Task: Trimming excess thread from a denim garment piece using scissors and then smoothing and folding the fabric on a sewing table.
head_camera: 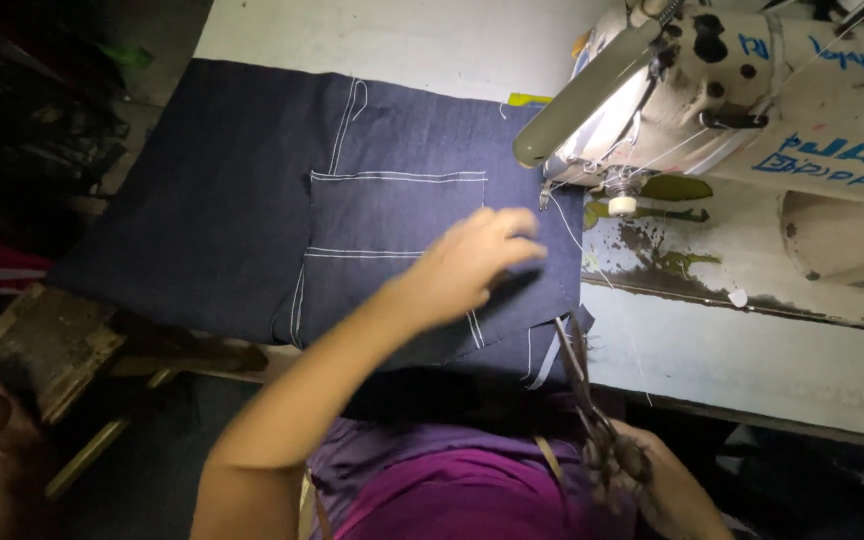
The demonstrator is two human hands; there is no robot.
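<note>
So the biggest thing in front of you is the worn white sewing table (752,360), with patches of paint flaked off near the machine. Sitting on its right end is the cream-coloured industrial sewing machine (802,100), and its long tube lamp (587,90) throws light down on the needle area.

Spread flat over the left and middle of the table you've got the large dark navy denim panel with white topstitching (212,200). A rectangular patch pocket (392,215) is stitched on near its right side, and the near edge of the panel hangs a little over the table edge toward you.

Your left hand (477,262) is down on the denim, right at the pocket's lower right corner, just beside the machine. Fingers are loosely together and curled, palm down; it's a bit blurred, so whether it's pinching cloth or just pressing, I can't tell.

Your right hand (642,470) is low near your purple top, fist wrapped around the handles of a pair of dark metal scissors (577,360). The blades point up at the denim's near right corner, where a narrow strip of cloth hangs off.
</note>
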